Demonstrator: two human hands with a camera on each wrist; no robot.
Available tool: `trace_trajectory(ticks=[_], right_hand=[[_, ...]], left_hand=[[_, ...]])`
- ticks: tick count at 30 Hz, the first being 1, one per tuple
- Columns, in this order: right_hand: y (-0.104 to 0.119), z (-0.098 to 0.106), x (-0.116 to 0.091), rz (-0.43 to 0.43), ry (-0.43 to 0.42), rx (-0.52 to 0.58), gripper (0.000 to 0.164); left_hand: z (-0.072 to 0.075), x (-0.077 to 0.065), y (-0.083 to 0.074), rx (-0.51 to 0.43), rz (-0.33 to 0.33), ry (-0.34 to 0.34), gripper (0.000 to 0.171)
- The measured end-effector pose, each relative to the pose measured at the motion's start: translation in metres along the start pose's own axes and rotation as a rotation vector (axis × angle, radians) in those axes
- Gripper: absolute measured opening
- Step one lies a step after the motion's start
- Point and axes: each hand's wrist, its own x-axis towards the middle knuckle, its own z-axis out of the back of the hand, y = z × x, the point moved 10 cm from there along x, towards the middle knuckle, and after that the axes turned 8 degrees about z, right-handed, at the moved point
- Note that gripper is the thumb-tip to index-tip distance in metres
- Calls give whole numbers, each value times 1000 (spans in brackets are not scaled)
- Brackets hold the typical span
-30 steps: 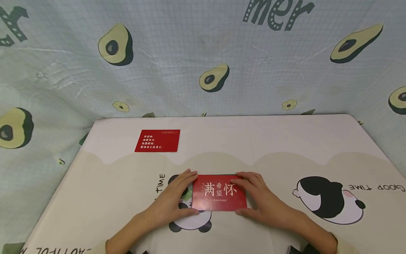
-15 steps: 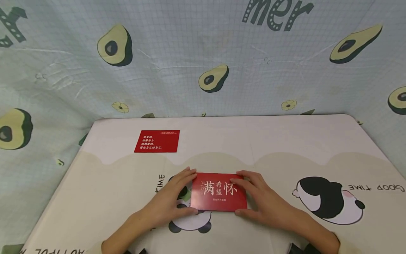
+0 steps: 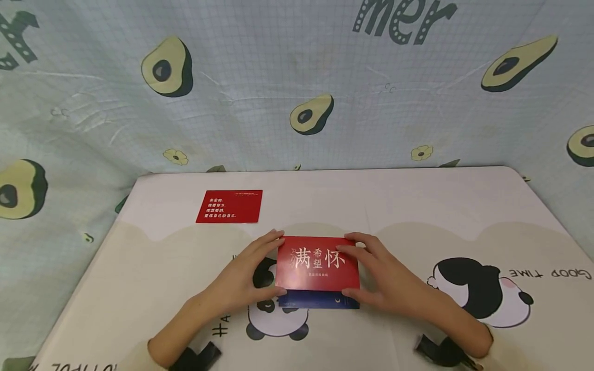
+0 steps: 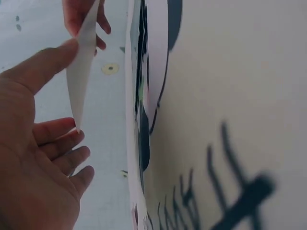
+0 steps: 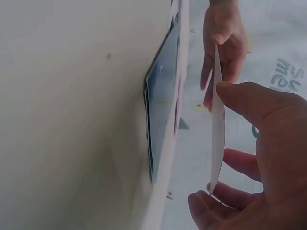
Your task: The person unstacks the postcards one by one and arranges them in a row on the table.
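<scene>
Between both hands a red card (image 3: 318,278) with white Chinese characters is held level, raised off the table. My left hand (image 3: 248,270) pinches its left side, thumb at the near edge and fingertips at the far edge. On the right side my right hand (image 3: 382,273) grips it the same way. The wrist views show the card's pale underside edge-on, bowed slightly, a gap separating it from the table. Below it lies a dark blue card (image 3: 320,300), of which a near strip shows in the head view; the right wrist view shows more than one layer there.
Another red card (image 3: 229,207) with white writing lies flat at the table's back left. The table (image 3: 394,201) has a printed cover with cartoon pandas and lettering. Behind it hangs a pale curtain (image 3: 260,62) with avocado prints.
Both hands have lifted the red card and carried it slightly away from the body. A dark blue card beneath it has come into view.
</scene>
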Motion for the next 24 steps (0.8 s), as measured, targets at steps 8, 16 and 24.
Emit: trace_trajectory(ticks=[8, 16, 24], right_hand=[[-7, 8, 13, 5, -4, -12, 70], [-12, 16, 26, 40, -19, -2, 68], [-19, 18, 40, 54, -28, -8, 69]], left_hand=[[14, 14, -2, 29, -47, -33, 87], [25, 29, -1, 55, -87, -61, 85], [33, 41, 7, 36, -81, -60, 85]])
